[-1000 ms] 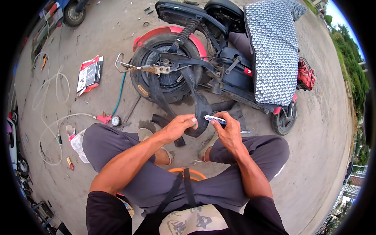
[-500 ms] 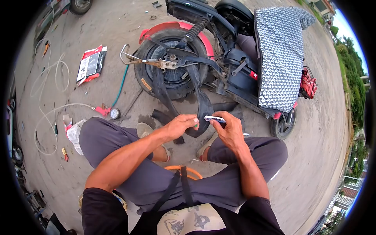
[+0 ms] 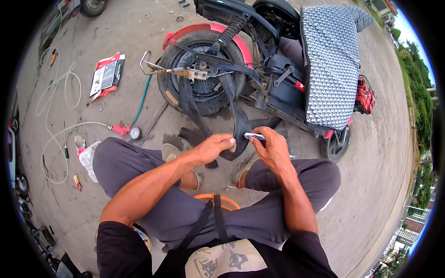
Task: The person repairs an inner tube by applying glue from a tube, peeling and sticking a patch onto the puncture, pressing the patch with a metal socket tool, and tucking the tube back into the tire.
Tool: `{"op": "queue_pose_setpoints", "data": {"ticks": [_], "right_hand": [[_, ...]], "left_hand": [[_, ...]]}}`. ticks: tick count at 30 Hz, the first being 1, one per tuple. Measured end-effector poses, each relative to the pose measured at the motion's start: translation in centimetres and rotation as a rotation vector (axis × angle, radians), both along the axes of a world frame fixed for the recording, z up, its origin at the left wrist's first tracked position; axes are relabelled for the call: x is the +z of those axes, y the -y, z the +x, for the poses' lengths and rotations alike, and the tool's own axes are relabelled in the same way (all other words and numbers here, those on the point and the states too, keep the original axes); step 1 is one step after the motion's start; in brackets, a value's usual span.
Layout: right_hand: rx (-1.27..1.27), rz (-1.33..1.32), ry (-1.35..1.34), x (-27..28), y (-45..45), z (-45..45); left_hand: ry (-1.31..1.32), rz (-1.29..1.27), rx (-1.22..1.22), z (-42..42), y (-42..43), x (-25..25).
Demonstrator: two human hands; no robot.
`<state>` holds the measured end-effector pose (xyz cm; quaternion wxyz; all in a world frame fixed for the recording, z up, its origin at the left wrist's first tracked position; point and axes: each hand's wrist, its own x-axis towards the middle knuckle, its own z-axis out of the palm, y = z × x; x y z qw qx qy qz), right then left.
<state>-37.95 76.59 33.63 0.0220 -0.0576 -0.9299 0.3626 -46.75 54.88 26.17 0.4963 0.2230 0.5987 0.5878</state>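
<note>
A black rubber inner tube (image 3: 240,121) hangs out of the rear wheel (image 3: 171,85) of a scooter lying on its side. My left hand (image 3: 214,148) grips the tube's near loop at its left edge, thumb on top; a bit of something green shows by the thumb. In my right hand (image 3: 273,150) is a small white and blue squeeze tube (image 3: 256,136), pinched between thumb and fingers. Its nozzle end points left at the rubber, where a small dark spot shows. Whether the nozzle touches the rubber I cannot tell.
Left of the wheel lie a red air gun with a gauge (image 3: 135,133), a pale hose (image 3: 55,134) and a red and black packet (image 3: 107,77). A patterned cover (image 3: 331,67) drapes the scooter. An orange ring-shaped rim (image 3: 227,202) shows below me.
The squeeze tube in my right hand has tilted and shifted slightly, its nozzle end now by the dark spot on the rubber. My left hand keeps its hold.
</note>
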Motion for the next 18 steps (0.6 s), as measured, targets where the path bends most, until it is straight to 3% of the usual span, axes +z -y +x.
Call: {"op": "queue_pose_setpoints", "data": {"ticks": [4,18], "right_hand": [[0.025,0.016,-0.1,-0.4,0.3,-0.6],[-0.029,0.016,0.011,0.5,0.2,0.5]], "left_hand": [[0.028,0.006,0.024,0.1,-0.1,0.2],[0.043,0.009,0.073,0.1,0.1,0.3]]}}
